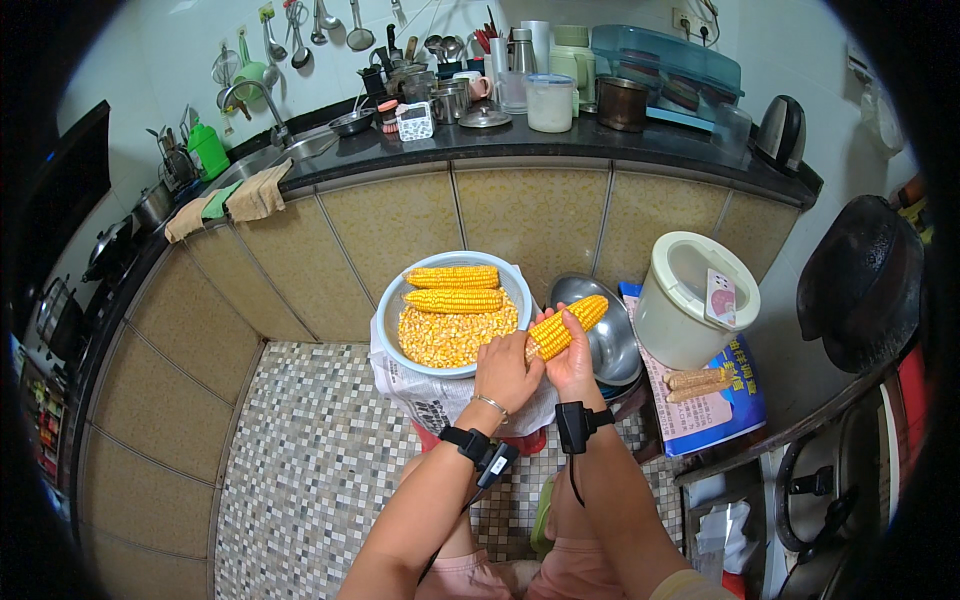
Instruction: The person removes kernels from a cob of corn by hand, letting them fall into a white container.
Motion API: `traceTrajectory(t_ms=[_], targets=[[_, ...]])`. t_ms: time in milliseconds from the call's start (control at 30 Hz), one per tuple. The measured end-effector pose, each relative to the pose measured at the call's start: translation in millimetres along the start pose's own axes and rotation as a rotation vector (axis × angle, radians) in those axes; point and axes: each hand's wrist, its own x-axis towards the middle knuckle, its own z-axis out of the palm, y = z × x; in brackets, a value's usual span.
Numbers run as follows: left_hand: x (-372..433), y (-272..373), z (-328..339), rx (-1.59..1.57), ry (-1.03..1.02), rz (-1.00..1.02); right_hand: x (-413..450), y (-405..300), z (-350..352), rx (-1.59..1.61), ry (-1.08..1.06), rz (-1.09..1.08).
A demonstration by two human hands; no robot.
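Note:
My right hand [574, 360] wraps around a yellow ear of dried corn [566, 324], which tilts up to the right. At its lower end, the fingers and thumb of my left hand [508, 366] grip the ear, and some kernels there seem to be gone. Just left of the ear is a light blue plastic basin [384, 337] holding a layer of loose corn kernels [450, 337]. Two more full ears, a rear ear [452, 277] and a front ear [454, 301], lie across the kernels at the back.
Newspaper [405, 394] lies under the basin, over a red stool [532, 444]. A steel bowl [615, 341] sits right of my hands. Beyond it are a lidded cream bucket [660, 322] and bare corncobs [697, 382] on printed paper [686, 424]. The black countertop [525, 146] curves behind.

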Motion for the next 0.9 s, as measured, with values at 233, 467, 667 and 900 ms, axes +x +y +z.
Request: traceTrajectory(t_ms=[233, 467, 667, 900], targets=[[0.1, -1.3, 1.0, 0.007, -0.014, 0.004, -0.4, -0.1, 0.7, -0.005, -0.001, -0.004], [0.7, -7.6, 1.7, -0.065, -0.019, 0.041, 2.6, -0.4, -3.3, 0.030, -0.015, -0.001], [1.4, -4.2, -0.9, -0.070, 0.068, 0.116, 3.4, -2.7, -4.5, 0.029, -0.030, 0.000], [3.3, 2.7, -9.1, -0.053, 0.201, 0.261, 2.5, -2.1, -3.9, 0.040, -0.025, 0.009]])
